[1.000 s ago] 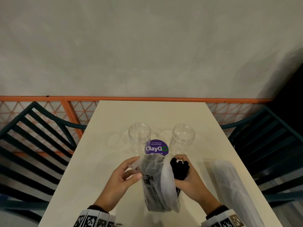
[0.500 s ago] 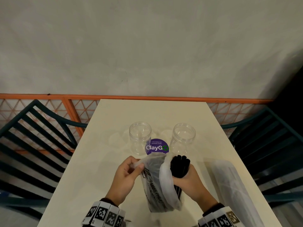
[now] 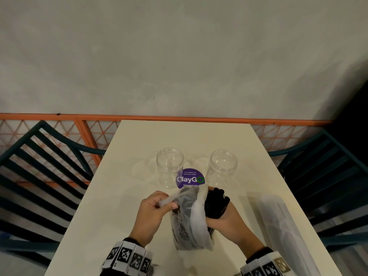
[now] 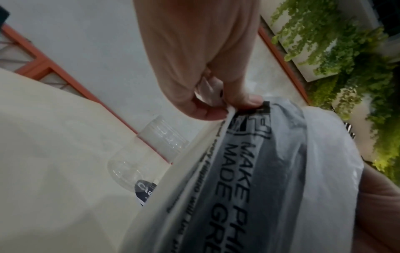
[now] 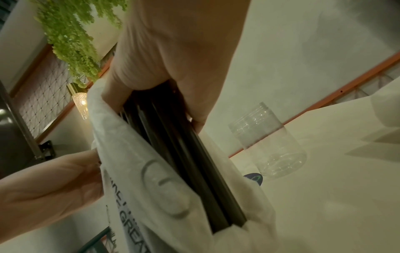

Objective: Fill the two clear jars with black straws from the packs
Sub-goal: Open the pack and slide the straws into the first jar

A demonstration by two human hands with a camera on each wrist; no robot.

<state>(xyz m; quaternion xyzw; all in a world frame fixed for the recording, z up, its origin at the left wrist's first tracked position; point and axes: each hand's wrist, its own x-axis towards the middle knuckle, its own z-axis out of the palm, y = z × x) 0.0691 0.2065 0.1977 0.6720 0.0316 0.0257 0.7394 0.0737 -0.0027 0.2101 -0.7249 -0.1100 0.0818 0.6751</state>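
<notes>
Left hand [image 3: 154,211] pinches pack [image 3: 189,220] edge, pulled further left; right hand [image 3: 226,220] grips straws [image 3: 216,204], seemingly higher.

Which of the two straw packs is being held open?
The printed pack between the hands; the other pack lies flat and untouched on the table's right side.

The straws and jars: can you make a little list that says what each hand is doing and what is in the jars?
left hand: pinches the edge of the open straw pack
right hand: grips a bundle of black straws, partly out of the pack
left jar: upright, no straws inside
right jar: upright, no straws inside
second pack: lies on the table, to the right
purple sticker: on the table between the jars
</notes>
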